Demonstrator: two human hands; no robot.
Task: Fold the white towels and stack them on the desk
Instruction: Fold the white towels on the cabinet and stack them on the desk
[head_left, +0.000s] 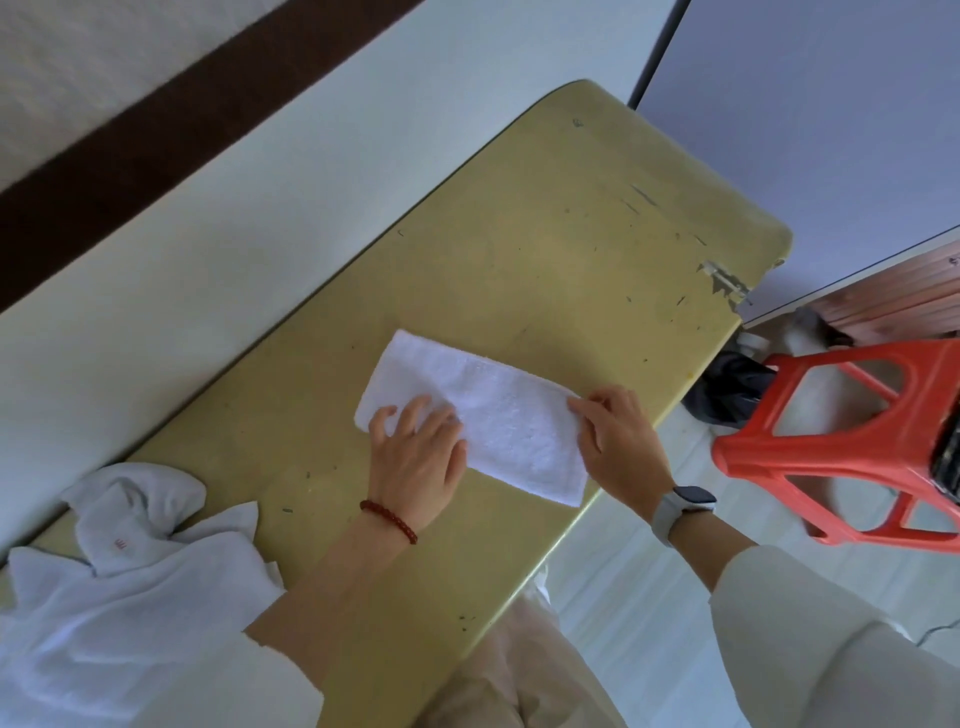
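Towel (498, 410) under both hands (421, 457).

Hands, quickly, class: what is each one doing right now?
Left hand: open, fingers pressing flat on the folded towel.
Right hand: pinching the towel's near end.

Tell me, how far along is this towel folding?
Early. In hand: one white terry towel, already folded into a long strip on the scuffed yellow desk. The left hand presses flat on one end while the right hand holds the other end, likely for the next fold. Left: a rumpled heap of white towels at the desk's near left end. No finished stack is visible yet.
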